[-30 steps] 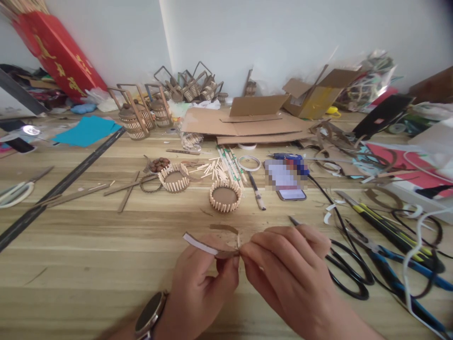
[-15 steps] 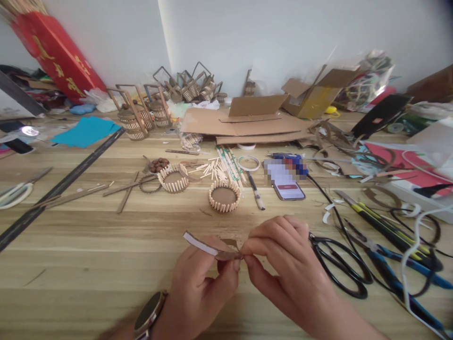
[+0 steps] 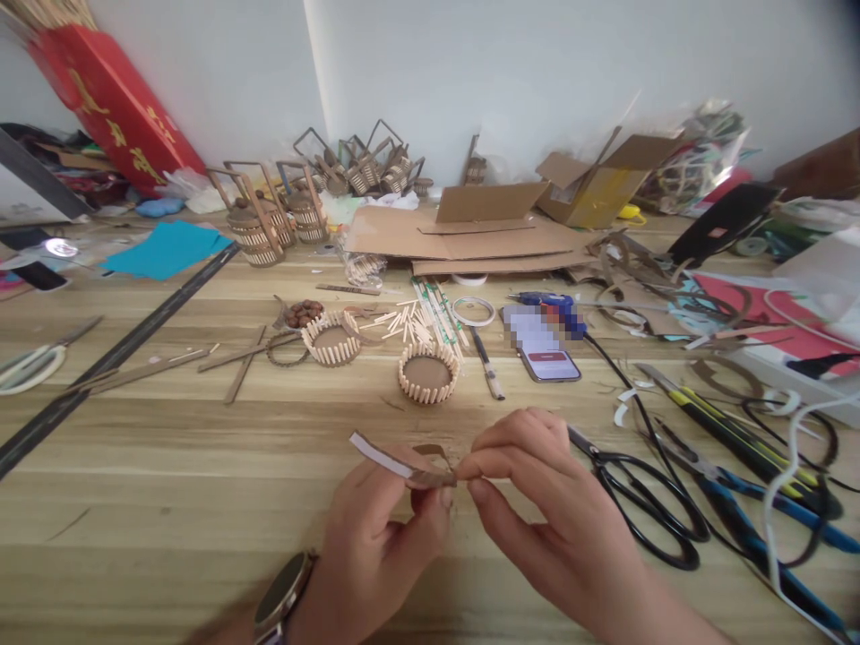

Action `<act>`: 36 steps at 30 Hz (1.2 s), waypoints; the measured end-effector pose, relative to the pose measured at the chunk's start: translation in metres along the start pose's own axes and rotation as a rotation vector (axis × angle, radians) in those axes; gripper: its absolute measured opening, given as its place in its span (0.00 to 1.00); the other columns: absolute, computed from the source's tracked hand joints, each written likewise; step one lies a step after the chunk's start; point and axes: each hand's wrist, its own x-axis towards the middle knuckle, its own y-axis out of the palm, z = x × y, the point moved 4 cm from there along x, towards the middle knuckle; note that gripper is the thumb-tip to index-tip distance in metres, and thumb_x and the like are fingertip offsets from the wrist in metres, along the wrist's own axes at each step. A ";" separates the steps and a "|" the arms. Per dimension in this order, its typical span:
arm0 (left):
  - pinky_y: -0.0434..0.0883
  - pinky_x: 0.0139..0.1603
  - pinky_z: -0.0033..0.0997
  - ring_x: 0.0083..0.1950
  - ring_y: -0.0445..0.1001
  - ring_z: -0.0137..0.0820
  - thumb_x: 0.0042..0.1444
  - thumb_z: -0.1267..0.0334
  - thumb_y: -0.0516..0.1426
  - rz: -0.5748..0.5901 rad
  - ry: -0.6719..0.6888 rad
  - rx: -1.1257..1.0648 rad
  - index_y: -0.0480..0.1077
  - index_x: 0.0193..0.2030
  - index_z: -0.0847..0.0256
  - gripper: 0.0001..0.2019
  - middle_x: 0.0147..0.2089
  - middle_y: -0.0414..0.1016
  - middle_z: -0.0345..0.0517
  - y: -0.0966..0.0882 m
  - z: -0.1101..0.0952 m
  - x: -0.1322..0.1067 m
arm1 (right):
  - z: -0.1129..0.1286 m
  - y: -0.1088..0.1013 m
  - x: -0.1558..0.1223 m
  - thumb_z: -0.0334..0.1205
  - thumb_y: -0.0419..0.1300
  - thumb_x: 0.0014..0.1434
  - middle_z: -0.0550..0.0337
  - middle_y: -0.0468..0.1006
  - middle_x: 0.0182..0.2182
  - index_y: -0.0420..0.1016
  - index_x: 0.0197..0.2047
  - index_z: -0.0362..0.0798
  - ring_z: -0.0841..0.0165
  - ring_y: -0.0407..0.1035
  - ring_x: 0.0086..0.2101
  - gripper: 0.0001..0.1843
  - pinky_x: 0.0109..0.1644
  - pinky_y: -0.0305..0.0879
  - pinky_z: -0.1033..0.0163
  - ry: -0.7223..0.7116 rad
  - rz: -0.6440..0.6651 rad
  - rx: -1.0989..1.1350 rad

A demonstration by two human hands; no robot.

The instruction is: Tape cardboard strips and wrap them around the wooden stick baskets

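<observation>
My left hand [image 3: 386, 537] pinches a curved brown cardboard strip [image 3: 430, 477] between thumb and fingers. White tape-like backing [image 3: 380, 455] covers the strip's left end, which points up and left. My right hand [image 3: 544, 502] is closed at the strip's right end, its index fingertip against it and its thumb slightly lower. What lies between those fingertips is too small to make out. Just beyond my hands stands a round cardboard base ringed with short wooden sticks [image 3: 428, 374]. A second stick-ringed base [image 3: 332, 340] is to its left.
Black-handled scissors [image 3: 651, 502], pliers [image 3: 732, 502] and a yellow-black cutter [image 3: 732, 430] lie at right. Behind are a phone [image 3: 551, 358], blue glue gun [image 3: 547, 303], tape roll [image 3: 474, 312], pen [image 3: 485, 363] and loose sticks [image 3: 409, 322]. Small lidded buckets [image 3: 255, 233] stand farther back.
My right thumb and index finger have parted slightly and shifted a little at the strip's end. The strip has tilted slightly in my left hand. The view has shifted slightly.
</observation>
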 end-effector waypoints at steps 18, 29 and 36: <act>0.68 0.35 0.20 0.31 0.73 0.25 0.57 0.73 0.55 -0.065 0.142 0.075 0.70 0.35 0.57 0.07 0.31 0.75 0.36 -0.001 -0.010 0.004 | 0.002 0.002 -0.004 0.26 0.58 0.57 0.63 0.75 0.26 0.74 0.31 0.48 0.70 0.65 0.29 0.08 0.41 0.54 0.59 -0.060 -0.046 -0.090; 0.67 0.36 0.19 0.32 0.72 0.23 0.58 0.73 0.54 -0.027 0.089 0.008 0.69 0.34 0.57 0.07 0.30 0.73 0.34 0.001 -0.005 0.003 | 0.003 0.002 -0.005 0.28 0.58 0.60 0.64 0.76 0.27 0.74 0.32 0.48 0.70 0.66 0.29 0.08 0.40 0.55 0.59 -0.108 -0.034 -0.158; 0.67 0.34 0.18 0.31 0.71 0.23 0.58 0.73 0.55 -0.031 0.087 0.005 0.68 0.33 0.57 0.07 0.29 0.72 0.33 0.001 -0.003 0.003 | 0.003 0.003 -0.005 0.29 0.56 0.62 0.64 0.76 0.26 0.72 0.31 0.49 0.70 0.66 0.29 0.09 0.40 0.55 0.59 -0.128 -0.029 -0.216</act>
